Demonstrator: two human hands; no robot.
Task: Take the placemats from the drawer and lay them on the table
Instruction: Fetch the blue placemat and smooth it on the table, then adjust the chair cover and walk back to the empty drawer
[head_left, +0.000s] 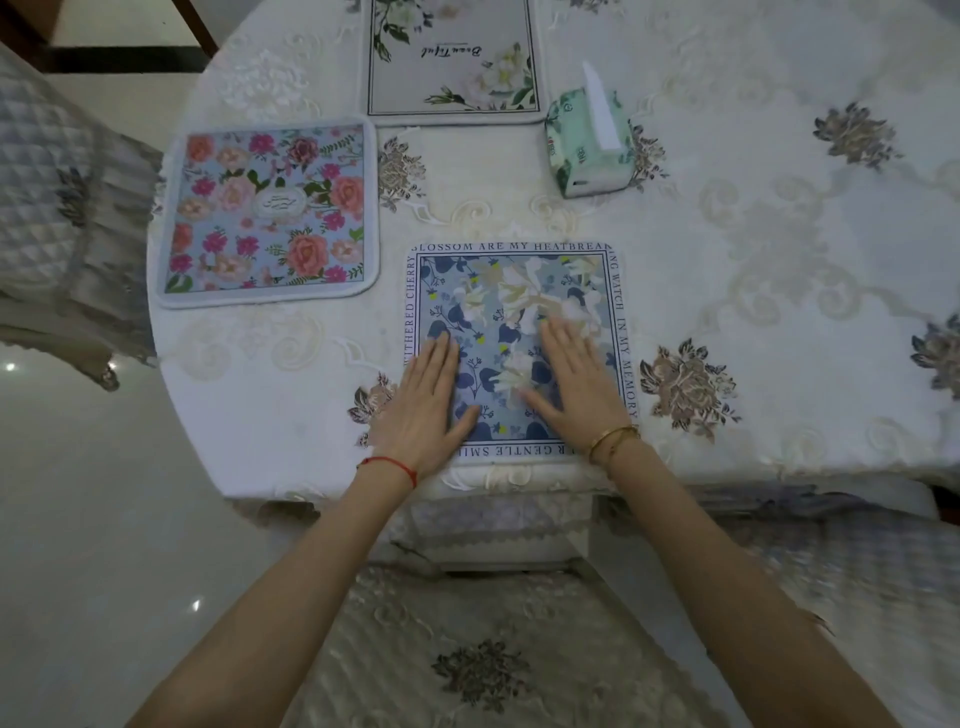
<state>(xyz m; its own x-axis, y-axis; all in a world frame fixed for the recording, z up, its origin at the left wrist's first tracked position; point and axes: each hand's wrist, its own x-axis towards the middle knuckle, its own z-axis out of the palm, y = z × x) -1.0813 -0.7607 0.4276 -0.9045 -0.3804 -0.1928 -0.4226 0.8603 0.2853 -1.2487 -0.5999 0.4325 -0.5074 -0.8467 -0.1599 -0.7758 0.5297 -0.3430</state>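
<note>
Three placemats lie on the round table (779, 270). A blue one with white flowers and a lettered border (514, 291) sits at the near edge. My left hand (426, 410) and my right hand (576, 384) rest flat on its near half, palms down, fingers together and holding nothing. A pink-rose placemat (270, 213) lies to the left. A grey placemat with white flowers (452, 57) lies at the far side, partly cut off by the frame's top.
A green tissue pack (587, 140) stands right of the grey mat. The table wears a cream embroidered cloth. A cushioned chair (483, 649) is right below me, another chair (52, 197) at the left. Shiny floor at lower left.
</note>
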